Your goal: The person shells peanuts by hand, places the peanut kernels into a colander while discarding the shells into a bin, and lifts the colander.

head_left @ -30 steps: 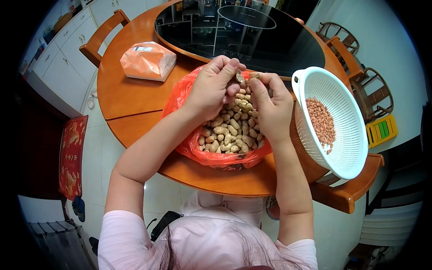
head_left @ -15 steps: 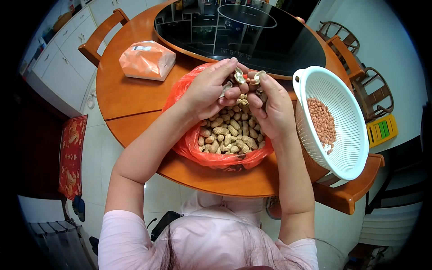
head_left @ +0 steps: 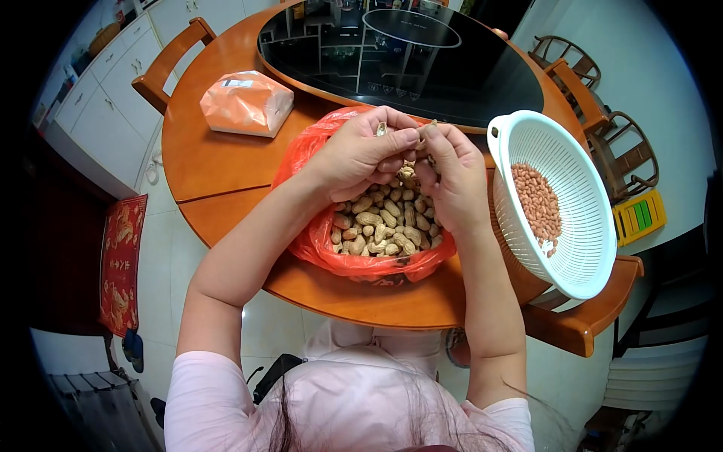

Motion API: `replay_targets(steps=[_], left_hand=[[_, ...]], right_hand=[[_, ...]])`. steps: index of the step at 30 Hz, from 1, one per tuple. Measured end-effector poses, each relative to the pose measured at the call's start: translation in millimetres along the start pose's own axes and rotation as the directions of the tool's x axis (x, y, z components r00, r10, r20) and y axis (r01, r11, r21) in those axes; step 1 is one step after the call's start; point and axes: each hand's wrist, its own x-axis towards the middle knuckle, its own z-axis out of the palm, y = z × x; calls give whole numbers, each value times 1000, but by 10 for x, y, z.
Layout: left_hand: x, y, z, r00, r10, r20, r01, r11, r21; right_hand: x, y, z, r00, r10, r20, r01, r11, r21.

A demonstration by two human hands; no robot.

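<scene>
Both hands meet above a red plastic bag [head_left: 331, 260] full of unshelled peanuts [head_left: 384, 222]. My left hand [head_left: 369, 147] is closed, with a piece of peanut shell [head_left: 382, 129] showing between its fingers. My right hand [head_left: 452, 169] pinches peanut shell [head_left: 431, 125] between thumb and forefinger, its tips touching those of the left. Whether a kernel sits in the fingers is hidden. To the right, a white colander [head_left: 591, 218] leans at a tilt and holds shelled reddish peanut kernels [head_left: 536, 200].
An orange tissue pack [head_left: 247, 105] lies at the left of the round wooden table [head_left: 215, 169]. A black glass turntable [head_left: 331, 68] covers the table's middle. Wooden chairs stand around, one [head_left: 595, 313] under the colander's side.
My thumbs have come in closer and now cover most of the split shell halves that showed open before. The bag and the colander stay put.
</scene>
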Motion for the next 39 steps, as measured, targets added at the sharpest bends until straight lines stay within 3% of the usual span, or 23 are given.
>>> replay_targets(steps=[7, 11, 14, 15, 18, 22, 23, 26, 27, 28, 30, 34, 36, 38, 39], left_hand=[[14, -12, -72, 1000, -6, 26, 8, 996, -84], [-7, 145, -72, 996, 84, -27, -85, 995, -55], [31, 410, 142, 987, 161, 21, -162, 973, 165], [66, 484, 273, 979, 175, 105, -195, 952, 234], [376, 512, 770, 957, 209, 203, -287, 787, 545], [741, 277, 1240, 966, 88, 242, -231, 711, 665], [777, 198, 1268, 966, 138, 218, -250, 715, 653], [700, 215, 1139, 961, 208, 183, -274, 813, 514], [635, 269, 1065, 964, 209, 164, -262, 853, 451], [553, 346, 967, 968, 210, 141, -249, 888, 386], [450, 461, 675, 962, 204, 183, -242, 944, 222], [113, 544, 360, 974, 133, -184, -104, 982, 159], [60, 503, 98, 981, 88, -172, -78, 995, 67], [43, 428, -71, 988, 79, -136, -76, 997, 30], [37, 399, -121, 990, 91, -107, -86, 995, 43]], right_hand=[[11, -12, 11, 1000, -24, 13, 23, 995, 98], [6, -46, -13, 994, 111, -5, -107, 973, 205], [6, -17, 22, 988, 150, 32, -153, 977, 150], [-2, -6, 43, 985, 172, 30, -175, 977, 126], [3, 28, 2, 965, 254, 67, -254, 967, 4], [-28, 44, -44, 982, 187, 29, -189, 974, 127], [-12, 79, -52, 991, 132, 4, -132, 983, 126], [-40, -45, -17, 987, 160, 29, -163, 957, 242], [53, 68, -105, 982, 159, 104, -180, 951, 251], [14, -53, -17, 973, 227, -31, -212, 942, 261], [48, 21, -82, 984, 175, -8, -159, 909, 385], [67, -26, -131, 992, 123, -26, -99, 896, 433], [53, -58, -144, 996, 87, -23, -74, 937, 342], [48, -69, -207, 994, 27, 102, -37, 994, 98], [25, -81, -125, 996, -94, -3, 91, 973, -213]])
